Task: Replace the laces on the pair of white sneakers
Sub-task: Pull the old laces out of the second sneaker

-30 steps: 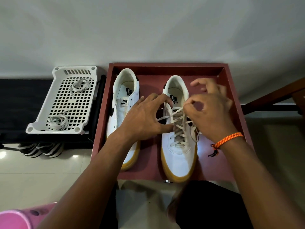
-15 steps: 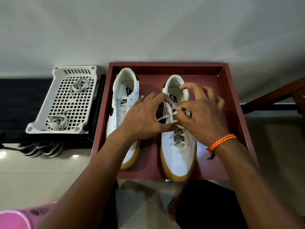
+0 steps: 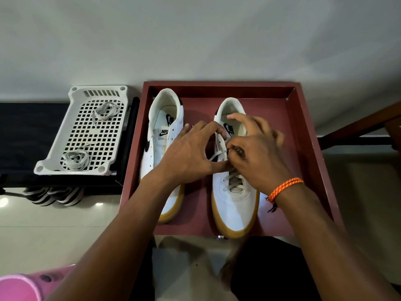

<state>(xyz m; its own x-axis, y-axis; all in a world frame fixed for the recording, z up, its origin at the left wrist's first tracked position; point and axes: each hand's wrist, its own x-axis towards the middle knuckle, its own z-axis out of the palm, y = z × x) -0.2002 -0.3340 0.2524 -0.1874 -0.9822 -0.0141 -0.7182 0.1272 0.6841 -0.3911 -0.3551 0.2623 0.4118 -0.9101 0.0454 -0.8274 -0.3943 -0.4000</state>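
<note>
At the centre of the frame, a person's right hand (image 3: 258, 153) pinches the lace (image 3: 219, 153) of the right-hand white sneaker (image 3: 235, 200) between curled fingertips near the upper eyelets, an orange braided bracelet (image 3: 284, 189) on its wrist. The left hand (image 3: 188, 157) arches beside it, thumb and forefinger curved around the shoe's near edge, thumb tip touching the lace; whether that grip actually closes on the lace cannot be told. The lower eyelets of this sneaker are laced. The second white sneaker (image 3: 161, 148), at centre left, stands just beside it with bare eyelets. Both rest, toes toward the camera, in a dark red tray (image 3: 303, 148). In the left of the frame, a white perforated basket (image 3: 71, 135) holds two coiled laces (image 3: 76, 160) on a black shelf (image 3: 21, 137).
</note>
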